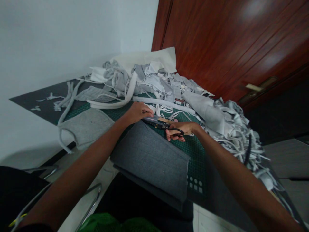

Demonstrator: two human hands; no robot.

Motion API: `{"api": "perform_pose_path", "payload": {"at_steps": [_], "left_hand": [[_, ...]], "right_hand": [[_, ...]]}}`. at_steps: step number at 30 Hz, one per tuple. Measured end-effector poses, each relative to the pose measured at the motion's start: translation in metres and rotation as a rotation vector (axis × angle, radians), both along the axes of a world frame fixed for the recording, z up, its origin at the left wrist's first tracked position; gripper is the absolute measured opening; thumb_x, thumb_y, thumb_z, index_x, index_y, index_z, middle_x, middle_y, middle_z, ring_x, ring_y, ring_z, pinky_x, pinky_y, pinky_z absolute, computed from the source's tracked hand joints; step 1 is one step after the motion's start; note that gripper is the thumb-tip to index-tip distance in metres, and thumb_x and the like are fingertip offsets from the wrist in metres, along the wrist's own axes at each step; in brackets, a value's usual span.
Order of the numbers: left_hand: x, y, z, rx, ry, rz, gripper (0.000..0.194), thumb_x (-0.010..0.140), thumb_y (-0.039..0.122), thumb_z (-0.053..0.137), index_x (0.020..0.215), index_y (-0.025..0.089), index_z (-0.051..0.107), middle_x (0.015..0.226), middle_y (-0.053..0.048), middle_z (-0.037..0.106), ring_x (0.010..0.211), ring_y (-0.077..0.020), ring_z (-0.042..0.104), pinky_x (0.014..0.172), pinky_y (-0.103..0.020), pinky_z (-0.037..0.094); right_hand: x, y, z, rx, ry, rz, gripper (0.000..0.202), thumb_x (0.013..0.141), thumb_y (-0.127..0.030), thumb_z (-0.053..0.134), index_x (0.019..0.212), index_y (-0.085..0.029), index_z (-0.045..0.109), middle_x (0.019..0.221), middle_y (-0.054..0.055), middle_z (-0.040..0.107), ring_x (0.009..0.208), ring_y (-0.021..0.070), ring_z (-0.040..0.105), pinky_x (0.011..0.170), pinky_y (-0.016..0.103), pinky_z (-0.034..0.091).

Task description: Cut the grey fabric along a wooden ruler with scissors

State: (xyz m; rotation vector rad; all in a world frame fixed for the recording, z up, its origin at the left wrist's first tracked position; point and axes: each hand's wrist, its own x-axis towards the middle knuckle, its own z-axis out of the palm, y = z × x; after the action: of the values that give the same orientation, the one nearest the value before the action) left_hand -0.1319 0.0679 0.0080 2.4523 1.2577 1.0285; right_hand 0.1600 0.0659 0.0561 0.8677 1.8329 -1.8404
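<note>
My right hand (pixel 181 130) is closed around the black handles of a pair of scissors (pixel 158 123), whose blades point left toward my other hand. With fingers curled and pinched together, my left hand (pixel 140 112) grips the far edge of a dark grey fabric piece (pixel 154 158) close to the blade tips; the exact pinch is partly hidden. That fabric looks folded or layered and hangs over the near table edge. Beneath it lies a green cutting mat (pixel 196 167) with a printed grid.
Heaped grey and white fabric scraps (pixel 154 82) cover the far and right table sides. A light grey fabric piece (pixel 87 125) lies left, beside long pale strips (pixel 70 103). Behind stand a white wall (pixel 72 35) and a wooden door (pixel 229 42). Metal chair legs (pixel 93 203) show below.
</note>
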Motion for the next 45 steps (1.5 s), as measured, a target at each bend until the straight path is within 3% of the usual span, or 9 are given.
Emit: {"api": "perform_pose_path", "payload": {"at_steps": [21, 28, 36, 45], "left_hand": [[0.0052, -0.0052, 0.0074, 0.024, -0.010, 0.005, 0.018, 0.092, 0.044, 0.075, 0.088, 0.029, 0.086, 0.087, -0.001, 0.084, 0.082, -0.0198, 0.069, 0.084, -0.034, 0.043], [0.0056, -0.0045, 0.0078, 0.009, -0.017, -0.004, 0.025, 0.093, 0.049, 0.073, 0.089, 0.029, 0.085, 0.088, 0.000, 0.084, 0.082, -0.0188, 0.070, 0.084, -0.033, 0.045], [0.0049, -0.0019, 0.0043, 0.033, -0.037, -0.015, 0.034, 0.094, 0.057, 0.070, 0.088, 0.027, 0.086, 0.086, -0.002, 0.083, 0.080, -0.0191, 0.070, 0.081, -0.032, 0.045], [0.0041, -0.0024, 0.0050, 0.039, 0.002, -0.003, 0.028, 0.094, 0.049, 0.070, 0.087, 0.026, 0.085, 0.081, -0.001, 0.081, 0.081, -0.0188, 0.068, 0.082, -0.031, 0.047]], "right_hand": [[0.0005, 0.0024, -0.0037, -0.004, -0.003, -0.031, 0.066, 0.084, -0.075, 0.078, 0.095, -0.012, 0.065, 0.055, -0.010, 0.045, 0.037, 0.0032, 0.039, 0.035, 0.017, 0.035], [0.0005, 0.0005, -0.0023, 0.005, -0.010, -0.040, 0.058, 0.090, -0.069, 0.075, 0.094, -0.013, 0.063, 0.054, -0.011, 0.043, 0.037, 0.0035, 0.038, 0.035, 0.016, 0.034], [0.0001, 0.0027, -0.0040, -0.017, -0.017, -0.025, 0.059, 0.089, -0.069, 0.077, 0.095, -0.012, 0.062, 0.053, -0.011, 0.043, 0.039, 0.0039, 0.037, 0.035, 0.016, 0.035], [-0.0005, 0.0030, -0.0061, 0.018, -0.015, -0.024, 0.064, 0.087, -0.076, 0.074, 0.095, -0.013, 0.062, 0.053, -0.011, 0.044, 0.037, 0.0041, 0.039, 0.035, 0.017, 0.035]]}}
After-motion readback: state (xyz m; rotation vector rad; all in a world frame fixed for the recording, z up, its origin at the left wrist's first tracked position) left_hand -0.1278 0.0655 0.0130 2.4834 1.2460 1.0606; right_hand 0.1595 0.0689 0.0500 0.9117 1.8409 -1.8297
